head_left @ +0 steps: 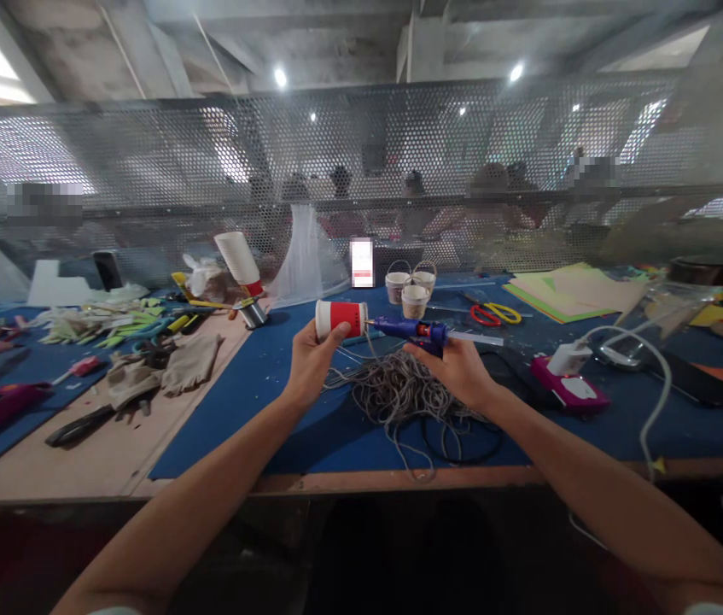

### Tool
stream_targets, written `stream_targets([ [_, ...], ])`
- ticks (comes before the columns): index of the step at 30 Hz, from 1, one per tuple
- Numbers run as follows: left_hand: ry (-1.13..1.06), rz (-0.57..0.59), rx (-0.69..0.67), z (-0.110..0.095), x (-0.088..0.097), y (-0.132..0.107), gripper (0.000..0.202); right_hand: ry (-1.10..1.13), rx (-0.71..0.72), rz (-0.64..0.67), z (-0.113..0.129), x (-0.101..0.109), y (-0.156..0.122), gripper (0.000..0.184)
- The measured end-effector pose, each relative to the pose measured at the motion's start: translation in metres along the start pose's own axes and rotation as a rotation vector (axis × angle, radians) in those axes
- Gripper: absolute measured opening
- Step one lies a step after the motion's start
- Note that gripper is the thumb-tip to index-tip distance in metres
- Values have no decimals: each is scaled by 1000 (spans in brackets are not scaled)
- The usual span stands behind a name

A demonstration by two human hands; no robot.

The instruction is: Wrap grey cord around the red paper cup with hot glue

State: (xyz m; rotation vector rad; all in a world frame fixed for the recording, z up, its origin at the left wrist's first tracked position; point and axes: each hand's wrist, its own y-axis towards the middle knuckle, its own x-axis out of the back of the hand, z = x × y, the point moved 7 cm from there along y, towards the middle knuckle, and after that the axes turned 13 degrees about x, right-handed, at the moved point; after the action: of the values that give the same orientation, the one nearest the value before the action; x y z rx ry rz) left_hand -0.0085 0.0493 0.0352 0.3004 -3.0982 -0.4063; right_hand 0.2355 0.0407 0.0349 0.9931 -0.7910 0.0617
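My left hand (311, 359) is wrapped round a red and white paper cup (346, 318), which lies on its side in the air above the blue mat. In my right hand (460, 369) is a blue hot glue gun (407, 330), with a clear glue stick (484, 339) jutting from its back end. The gun's nozzle points left and meets, or nearly meets, the bottom end of the cup; I cannot tell which. Beneath both hands sits a tangled heap of grey cord (393, 389), and a strand of cord shows near the nozzle.
Behind the hands stand several small cups with handles (415, 301). Scissors (495, 314) and coloured paper (566, 292) lie to the right, near a pink power strip (569, 384) with a white cable. At left are stacked paper cups (237, 259), gloves (191, 366) and a mesh partition (207, 171) behind.
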Motion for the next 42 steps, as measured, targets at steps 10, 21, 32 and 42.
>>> stream_targets([
  [10, 10, -6, -6, -2, 1, 0, 32, -23, 17, 13, 1, -1, 0, 43],
  [21, 7, -12, 1, -3, 0, 0, 37, -45, 39, 51, 4, -2, 1, 41],
  [32, -11, -9, 3, -1, 2, 2, 36, -112, 25, 97, 4, -4, -1, 41],
  [42, -2, -5, 4, -4, 1, 0, 37, -117, 25, 110, 2, -5, -2, 39],
])
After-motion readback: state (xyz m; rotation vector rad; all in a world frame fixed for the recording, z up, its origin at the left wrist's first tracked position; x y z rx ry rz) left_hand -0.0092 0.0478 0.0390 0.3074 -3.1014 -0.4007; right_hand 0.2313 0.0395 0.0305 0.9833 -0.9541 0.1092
